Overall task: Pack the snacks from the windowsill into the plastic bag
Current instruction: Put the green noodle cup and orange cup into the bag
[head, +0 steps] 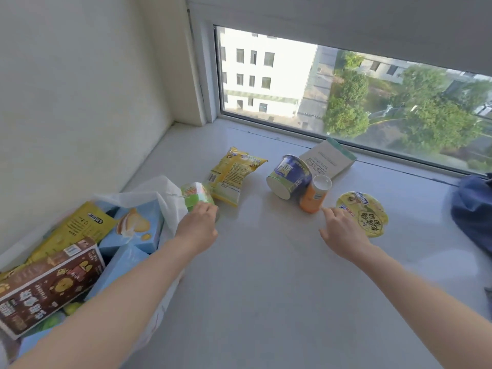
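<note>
Already in the plastic bag (159, 191): snack boxes (50, 283), brown, blue and yellow, fill it at your left, against the wall (80, 102).
Your left hand (198, 225): fingers curl round the near end of the green pack (195, 194), right at the bag's mouth.
Your right hand (343, 233): loosely spread, holding nothing, index finger just short of the orange canister (314, 197).
Orange canister: stands against the purple cup (288, 177), which lies on its side. It is likely stiff, light and smooth-walled, so wrap round its middle.
Yellow pouch (234, 174): soft, puffy, probably crushable; take it by a sealed edge and pack it on top.
Lidded bowl (368, 217): just beside your right hand; lift it from under the rim, as the lid looks thin.
Windowsill (266, 275): smooth, pale, deep; round tubs may roll.
Room: window (346, 89) ahead, grey booklet (327, 161) by the glass, dark blue cloth (474, 209) far right.
</note>
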